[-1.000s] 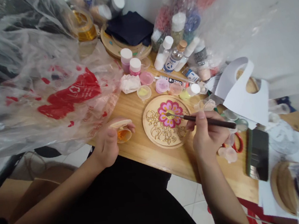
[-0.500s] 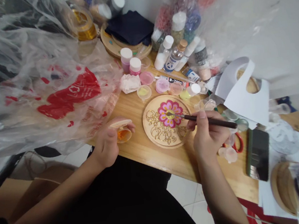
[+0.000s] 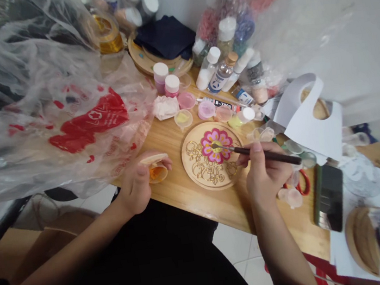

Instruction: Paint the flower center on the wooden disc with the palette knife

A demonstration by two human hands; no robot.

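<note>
A round wooden board (image 3: 196, 179) lies on the table with gold wire outlines on it. Its upper part bears a flower (image 3: 220, 135) filled in pink and magenta with a yellow centre. My right hand (image 3: 264, 172) grips a dark-handled palette knife (image 3: 272, 154), whose metal tip is over the flower's centre; whether it touches cannot be told. Left of the board, my left hand (image 3: 137, 187) is closed around a small clear cup (image 3: 158, 172) with orange stuff inside, tilted toward the board. A pale round piece, perhaps its lid, shows above the cup.
Small paint cups (image 3: 205, 109), white-capped jars (image 3: 171, 85) and a B-7000 glue tube (image 3: 220, 103) stand behind the board. A plastic bag (image 3: 92, 122) spreads over the left. Red-handled scissors (image 3: 305, 182), a phone (image 3: 329, 196) and white paper (image 3: 312, 117) lie right.
The view has shifted very slightly. Both hands, the palette knife and the cup keep almost the same places.
</note>
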